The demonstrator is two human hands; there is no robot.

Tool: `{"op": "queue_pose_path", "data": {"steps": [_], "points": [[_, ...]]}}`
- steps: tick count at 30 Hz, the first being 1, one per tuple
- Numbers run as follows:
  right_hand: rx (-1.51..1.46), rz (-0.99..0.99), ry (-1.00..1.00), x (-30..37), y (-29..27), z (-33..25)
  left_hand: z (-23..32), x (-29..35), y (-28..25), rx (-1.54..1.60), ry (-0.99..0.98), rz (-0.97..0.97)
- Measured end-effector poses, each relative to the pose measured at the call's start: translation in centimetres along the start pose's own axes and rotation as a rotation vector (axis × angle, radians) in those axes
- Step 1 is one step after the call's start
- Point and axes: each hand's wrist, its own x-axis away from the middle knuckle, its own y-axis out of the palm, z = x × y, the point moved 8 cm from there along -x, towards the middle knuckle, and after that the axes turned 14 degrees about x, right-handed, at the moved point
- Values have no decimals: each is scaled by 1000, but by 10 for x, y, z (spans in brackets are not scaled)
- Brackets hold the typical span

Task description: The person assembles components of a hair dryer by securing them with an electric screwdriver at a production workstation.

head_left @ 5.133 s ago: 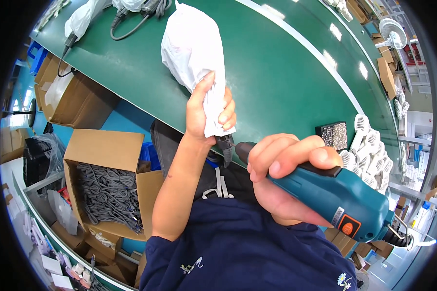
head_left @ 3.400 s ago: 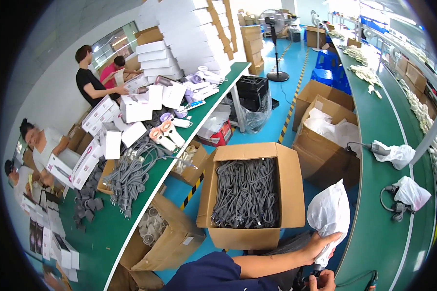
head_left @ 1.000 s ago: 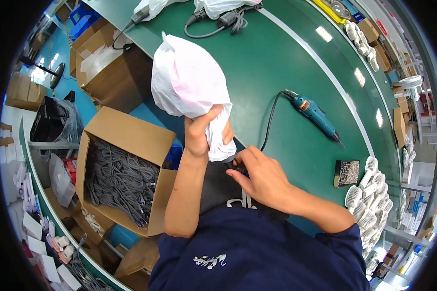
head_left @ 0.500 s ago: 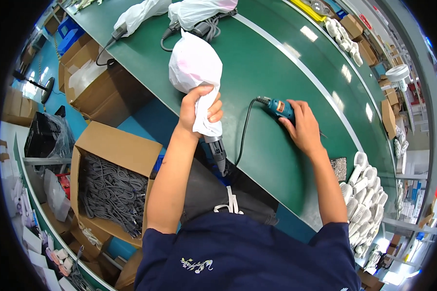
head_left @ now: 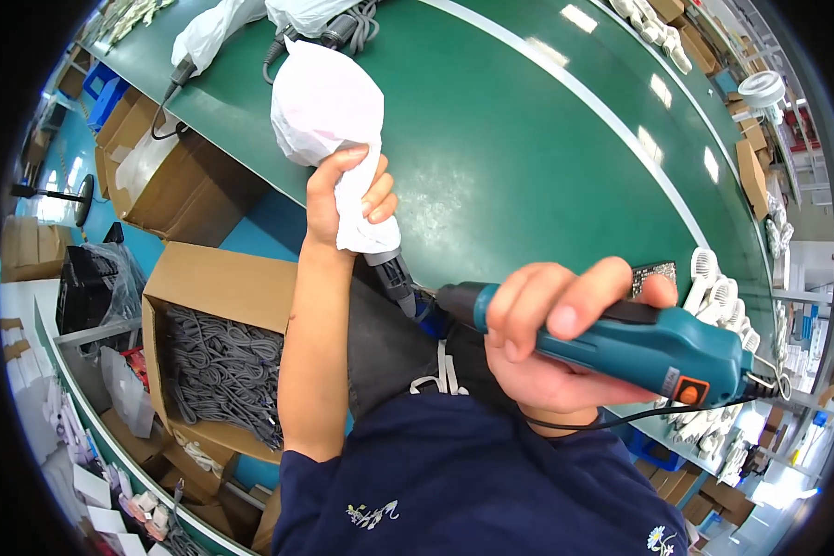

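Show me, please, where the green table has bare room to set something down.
The green table is bare between the bagged appliance in the left hand, the white stripe and the electric screwdriver in the right hand, and just beyond the stripe. It is crowded far left with other bagged appliances, and right with white brushes.

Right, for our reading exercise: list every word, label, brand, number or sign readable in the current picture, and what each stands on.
No text can be quoted reliably.
Grey strip on the teal power tool in the right hand: lettering too small and blurred.
Orange-and-black label beside it: mark too small to read.
White bag in the left hand: no writing seen.
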Motion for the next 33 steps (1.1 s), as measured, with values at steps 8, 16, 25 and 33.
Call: {"op": "queue_pose_path", "data": {"steps": [8, 16, 25, 33], "points": [[-253, 56, 155, 14, -4, 18, 3, 1, -1, 20, 28, 9], [-170, 56, 91, 16, -2, 23, 5, -1, -1, 8, 27, 7], [-39, -69, 47, 17, 4, 27, 5, 0, -2, 24, 33, 4], [-85, -71, 100, 22, 3, 34, 6, 0, 0, -12, 27, 15]]}}
